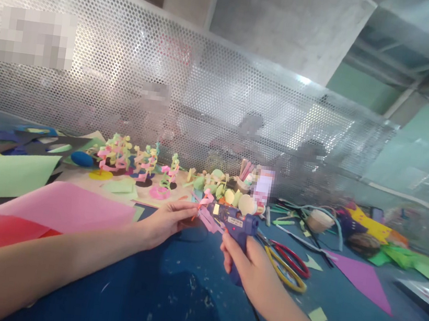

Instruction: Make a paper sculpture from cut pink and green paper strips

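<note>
My right hand is wrapped round the handle of a blue hot glue gun, its nozzle end pointing left. A black cord hangs below it. My left hand pinches a small pink paper strip piece close to the gun's tip. More pink strip shows under the barrel; whether it belongs to the same piece I cannot tell. Just behind the gun lie small round green and yellow pieces. To the left stand several small spiral paper figures on round bases.
Scissors with red and yellow handles lie right of my right hand. Pink and pale green sheets spread at left. A purple sheet and a cup sit at right. A perforated metal screen stands behind the blue table.
</note>
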### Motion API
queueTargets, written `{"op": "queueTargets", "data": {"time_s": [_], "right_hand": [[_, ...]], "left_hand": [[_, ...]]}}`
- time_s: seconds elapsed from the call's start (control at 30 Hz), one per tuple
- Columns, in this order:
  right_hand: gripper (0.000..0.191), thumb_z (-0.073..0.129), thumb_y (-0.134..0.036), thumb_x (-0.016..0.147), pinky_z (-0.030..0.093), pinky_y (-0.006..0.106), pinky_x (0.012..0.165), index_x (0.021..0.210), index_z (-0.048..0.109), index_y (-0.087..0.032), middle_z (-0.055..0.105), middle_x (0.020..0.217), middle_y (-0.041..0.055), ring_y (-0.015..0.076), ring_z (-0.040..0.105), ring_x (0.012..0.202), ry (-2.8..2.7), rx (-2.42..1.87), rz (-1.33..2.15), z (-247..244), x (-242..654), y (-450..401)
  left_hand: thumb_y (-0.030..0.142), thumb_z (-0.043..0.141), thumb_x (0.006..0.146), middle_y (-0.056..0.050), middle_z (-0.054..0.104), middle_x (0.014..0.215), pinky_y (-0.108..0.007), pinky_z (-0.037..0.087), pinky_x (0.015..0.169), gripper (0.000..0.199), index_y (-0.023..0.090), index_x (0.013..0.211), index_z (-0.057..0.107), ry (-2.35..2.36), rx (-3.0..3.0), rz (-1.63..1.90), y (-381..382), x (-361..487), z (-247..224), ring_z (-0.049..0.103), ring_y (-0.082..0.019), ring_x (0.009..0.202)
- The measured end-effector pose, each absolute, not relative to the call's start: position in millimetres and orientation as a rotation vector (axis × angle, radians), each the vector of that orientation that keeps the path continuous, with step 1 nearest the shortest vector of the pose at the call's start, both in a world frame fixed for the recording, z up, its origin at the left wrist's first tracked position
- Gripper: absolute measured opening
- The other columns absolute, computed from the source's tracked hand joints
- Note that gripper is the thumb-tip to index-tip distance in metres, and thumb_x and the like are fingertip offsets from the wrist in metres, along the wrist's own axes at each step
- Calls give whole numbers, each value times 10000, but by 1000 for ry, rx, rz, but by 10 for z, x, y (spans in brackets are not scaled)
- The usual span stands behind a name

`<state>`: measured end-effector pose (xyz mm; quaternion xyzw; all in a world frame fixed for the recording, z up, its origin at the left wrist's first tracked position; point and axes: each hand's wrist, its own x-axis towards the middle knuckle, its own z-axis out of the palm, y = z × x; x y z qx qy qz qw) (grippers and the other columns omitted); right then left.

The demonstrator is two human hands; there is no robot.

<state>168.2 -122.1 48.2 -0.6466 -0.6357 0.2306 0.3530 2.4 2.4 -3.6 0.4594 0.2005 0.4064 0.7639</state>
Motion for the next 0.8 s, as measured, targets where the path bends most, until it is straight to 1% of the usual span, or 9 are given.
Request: {"op": "queueTargets", "data": {"time_s": [0.2, 0.37, 0.57, 0.8], "right_hand": [[433, 360, -506, 893, 398, 257, 624, 623, 493, -194, 558, 566, -16, 137, 558, 587, -1677, -1700, 567, 487, 1674, -1222], [438, 351, -524, 888, 398, 264, 611, 626, 483, -198, 563, 568, -14, 141, 558, 576, -1674, -1717, 539, 480, 1669, -1213], [432, 360, -556, 870, 397, 263, 563, 652, 482, -203, 553, 540, -19, 142, 550, 533, -1644, -1745, 557, 475, 1665, -1205], [423, 362, -536, 874, 390, 260, 559, 624, 450, -206, 545, 544, -20, 143, 549, 535, -1646, -1753, 542, 489, 1650, -1201]], "left_hand": [[221, 721, 707, -26, 693, 839, -263, 467, 831, 188, 149, 880, 713, 430, 1000, 886, 32, 24, -54, 607, -113, 761], [234, 722, 706, -37, 694, 859, -265, 467, 836, 212, 144, 898, 711, 422, 1016, 880, 36, 23, -60, 606, -119, 774], [213, 699, 734, -33, 697, 855, -264, 467, 844, 182, 138, 899, 708, 409, 1021, 877, 40, 24, -57, 609, -112, 767], [215, 706, 727, -28, 702, 839, -256, 468, 834, 185, 144, 898, 711, 419, 1014, 877, 31, 26, -56, 610, -112, 771]]}}
